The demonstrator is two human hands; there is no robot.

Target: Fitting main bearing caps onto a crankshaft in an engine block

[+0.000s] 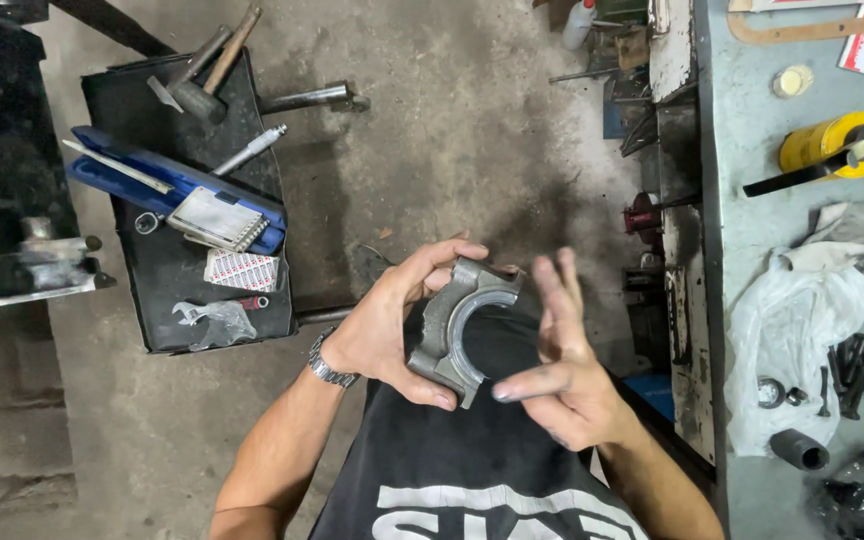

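- Grey cast metal: a half-round bearing cap [457, 330] is held in mid-air over the person's lap, above the concrete floor [432, 150], well apart from the bench [752, 200] on the right.
- Left hand [387, 330] has its grip clamped on the cap, thumb near the lower end and fingers curled over the upper end, so the outer, humped back faces this hand.
- Cap's long axis runs from upper right to lower left; its hollow, shiny curve opens toward the right hand [562, 370].
- Right hand's grip is apart: fingers spread, one fingertip touching or just beside the lower inner edge; which of the two, I cannot tell.
- Left hand carries it; right is just beside the open side.
- Black tray [152, 300] with a hammer [202, 80] and blue tool case [172, 190] lies on the floor, far left.
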